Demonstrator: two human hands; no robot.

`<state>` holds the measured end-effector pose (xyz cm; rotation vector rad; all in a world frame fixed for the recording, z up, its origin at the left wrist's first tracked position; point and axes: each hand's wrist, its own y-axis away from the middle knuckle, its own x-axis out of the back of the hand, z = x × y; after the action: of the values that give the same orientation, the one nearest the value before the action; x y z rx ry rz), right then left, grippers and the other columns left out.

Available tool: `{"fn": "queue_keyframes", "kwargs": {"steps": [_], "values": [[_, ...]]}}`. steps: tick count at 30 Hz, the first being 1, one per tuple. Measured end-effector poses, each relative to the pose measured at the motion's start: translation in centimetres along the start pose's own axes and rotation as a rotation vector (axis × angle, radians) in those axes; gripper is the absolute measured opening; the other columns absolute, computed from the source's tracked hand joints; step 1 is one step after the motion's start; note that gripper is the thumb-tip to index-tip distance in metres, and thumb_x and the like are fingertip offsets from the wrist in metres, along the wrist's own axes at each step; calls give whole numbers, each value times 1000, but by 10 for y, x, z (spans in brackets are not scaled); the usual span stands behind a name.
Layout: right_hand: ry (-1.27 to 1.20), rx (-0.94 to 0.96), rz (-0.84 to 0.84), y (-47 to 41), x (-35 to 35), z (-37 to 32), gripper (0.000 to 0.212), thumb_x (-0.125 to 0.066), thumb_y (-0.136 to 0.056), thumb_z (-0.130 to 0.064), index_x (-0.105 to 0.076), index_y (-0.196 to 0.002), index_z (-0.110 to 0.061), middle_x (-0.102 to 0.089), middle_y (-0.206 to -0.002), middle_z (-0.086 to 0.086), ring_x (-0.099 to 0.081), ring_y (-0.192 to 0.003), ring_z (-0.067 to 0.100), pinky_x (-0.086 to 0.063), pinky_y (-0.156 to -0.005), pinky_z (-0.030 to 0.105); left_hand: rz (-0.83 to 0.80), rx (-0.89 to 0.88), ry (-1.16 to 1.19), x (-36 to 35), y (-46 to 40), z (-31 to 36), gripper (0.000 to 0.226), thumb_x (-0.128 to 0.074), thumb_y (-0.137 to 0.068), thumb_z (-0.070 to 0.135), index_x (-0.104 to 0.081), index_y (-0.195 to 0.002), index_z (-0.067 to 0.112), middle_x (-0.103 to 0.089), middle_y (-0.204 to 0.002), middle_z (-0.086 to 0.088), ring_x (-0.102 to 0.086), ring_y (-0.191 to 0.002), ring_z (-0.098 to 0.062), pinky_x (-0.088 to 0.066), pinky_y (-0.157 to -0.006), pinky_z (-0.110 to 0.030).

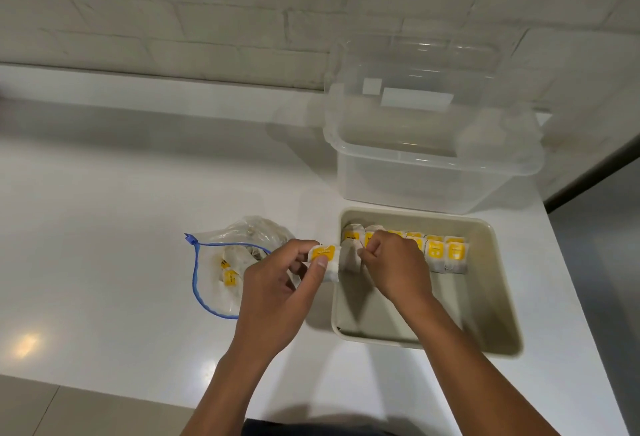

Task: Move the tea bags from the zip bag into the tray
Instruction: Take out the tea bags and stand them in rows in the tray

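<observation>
Head view, near edge first: two bare forearms reaching up from the bottom of frame over a glossy white countertop (104, 262). Left hand (277, 283) curled, thumb and fingers pinching a tea bag (325, 259) by its yellow-labelled paper envelope, just outside the tray's left wall. Right hand (394, 262) curled too, fingertips pinched on a second white tea bag (349, 255) right at the tray's left rim, touching the first one; exact grip partly hidden by knuckles. Beige plastic tray (498, 297), rectangular, rounded corners, smooth matte walls, near half bare. Row of tea bags (443, 252) standing on edge along the far wall, yellow tags facing forward, partly behind the right hand. Left of the hands: clear crinkled zip bag (221, 283) lying flat, blue zipper strip looped open, several more yellow-tagged bags inside. Behind the tray, touching or nearly so: translucent plastic storage bin (433, 158), rounded rim, lid propped upright at the back. Further back: white painted brick wall (173, 12), rough mortar lines. Dark gap at the counter's right edge. Pale floor tiles bottom left.
</observation>
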<state>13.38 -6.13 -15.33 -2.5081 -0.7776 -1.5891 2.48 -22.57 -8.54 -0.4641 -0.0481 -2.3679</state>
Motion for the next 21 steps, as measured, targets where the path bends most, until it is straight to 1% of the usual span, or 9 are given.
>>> {"fn": "queue_keyframes", "kwargs": {"steps": [2,4,6,7,9,10,14,18,21], "values": [[-63,-6,-115,6,-2,6,14,-60,-85,-28,-72,-80,-27,-71,-77,-5,-70,-76,21,-57,-69,33,8,10,8,0,-1,-1,14,-70,-92,21,-69,-88,35,-65,-73,14,-55,-64,-8,-40,-55,-17],[-138,7,-207,12,-3,11,19,-57,-81,-22,-74,-77,-30,-69,-69,-6,-70,-68,21,-60,-66,38,4,6,7,-2,-1,-1,14,-71,-92,21,-70,-88,34,-65,-73,13,-55,-64,-9,-40,-53,-18],[-169,24,-242,17,-5,13,23,-58,-81,-19,-77,-82,-31,-69,-69,-7,-70,-72,21,-60,-68,38,-6,0,-1,-3,-1,-1,13,-70,-91,21,-70,-89,34,-65,-73,12,-56,-65,-10,-40,-53,-22],[-160,32,-250,19,-6,13,25,-59,-83,-19,-79,-89,-32,-72,-75,-8,-70,-78,21,-59,-71,36,-9,-2,-1,-4,-1,-1,13,-70,-91,21,-70,-89,34,-65,-73,12,-56,-65,-10,-40,-53,-23],[-125,57,-235,22,-10,13,28,-59,-86,-21,-79,-99,-35,-76,-91,-9,-68,-88,18,-56,-77,31,-12,-4,-4,-4,0,-1,13,-71,-91,21,-70,-89,34,-64,-72,13,-55,-64,-8,-40,-52,-20],[-111,71,-214,23,-12,14,29,-58,-87,-23,-77,-102,-37,-76,-96,-9,-67,-92,17,-56,-78,31,-14,-8,-8,-4,0,-1,13,-71,-91,21,-69,-89,34,-64,-72,14,-55,-63,-8,-40,-52,-19],[-78,90,-158,22,-19,16,30,-56,-91,-29,-72,-114,-40,-74,-107,-11,-66,-101,18,-55,-80,33,-22,-7,-9,-4,-1,-1,15,-71,-91,21,-69,-89,36,-63,-72,15,-56,-65,-8,-41,-52,-21],[-56,80,-154,19,-23,14,30,-55,-95,-31,-69,-119,-41,-72,-113,-8,-65,-102,20,-55,-82,33,-36,4,-25,-6,0,-1,16,-71,-91,21,-69,-89,37,-63,-72,18,-55,-64,-7,-41,-53,-22],[-66,81,-145,19,-24,16,32,-55,-94,-28,-69,-119,-43,-72,-113,-12,-66,-103,18,-56,-83,33,-47,4,-36,-7,1,-1,13,-70,-91,23,-69,-88,36,-62,-72,20,-55,-65,-7,-41,-52,-22]]}}
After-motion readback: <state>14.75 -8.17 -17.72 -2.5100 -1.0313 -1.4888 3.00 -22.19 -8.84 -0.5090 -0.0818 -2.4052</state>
